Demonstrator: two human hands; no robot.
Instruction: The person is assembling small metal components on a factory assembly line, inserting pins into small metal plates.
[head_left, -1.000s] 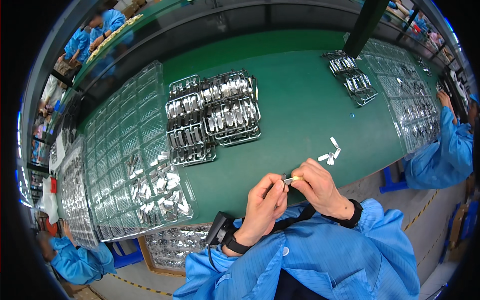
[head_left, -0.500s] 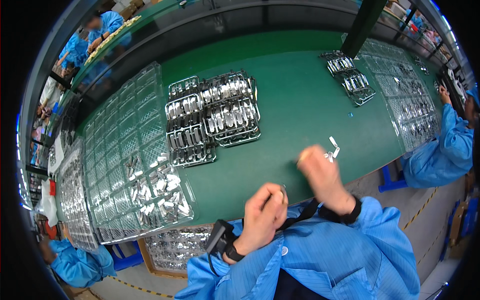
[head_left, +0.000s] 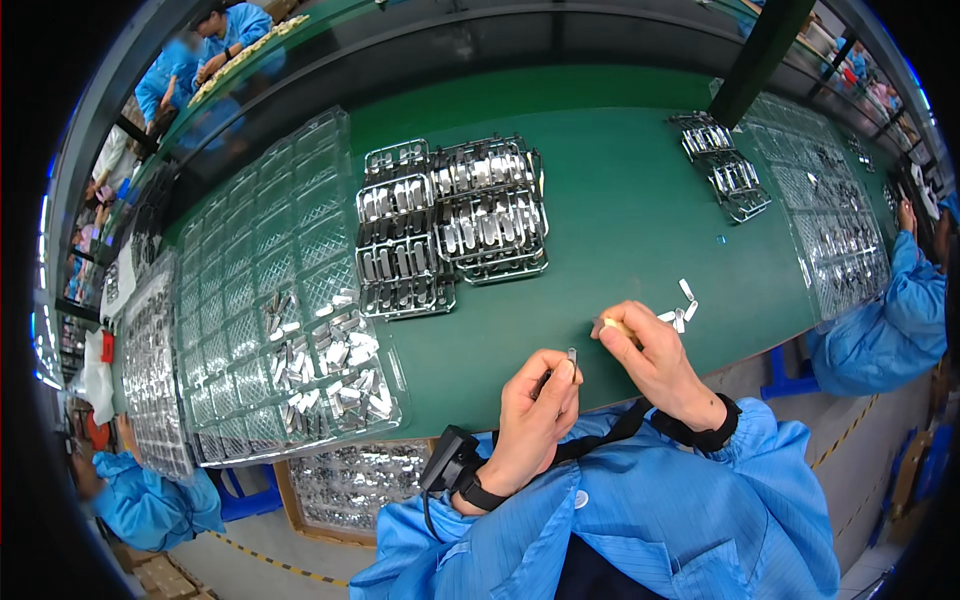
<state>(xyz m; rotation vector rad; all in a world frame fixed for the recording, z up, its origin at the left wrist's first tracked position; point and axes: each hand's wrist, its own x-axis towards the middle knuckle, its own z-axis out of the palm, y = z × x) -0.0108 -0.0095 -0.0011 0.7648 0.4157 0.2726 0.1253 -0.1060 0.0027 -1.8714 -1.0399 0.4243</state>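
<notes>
My left hand [head_left: 538,402] is closed in a pinch over the near edge of the green table [head_left: 590,260]. A small shiny metal piece [head_left: 572,356] sticks up between its thumb and forefinger. To its right and a little farther off, my right hand [head_left: 658,362] is closed round a small pale-yellow thing [head_left: 618,331] with a darker tip; its kind I cannot make out. The two hands are apart. Several small silvery pieces [head_left: 690,311] lie on the table just beyond my right hand.
Wire racks [head_left: 490,222] filled with metal pieces stand left of centre; smaller racks [head_left: 738,186] are at far right. A clear plastic tray [head_left: 240,270] at left carries loose silvery pieces [head_left: 340,365]. Another tray [head_left: 835,220] lies near a co-worker [head_left: 865,310]. A dark post [head_left: 765,60] rises behind.
My right hand has turned and come slightly nearer, its fingers now clearer. The metal piece in my left hand shows more. The whole view has shifted a little.
</notes>
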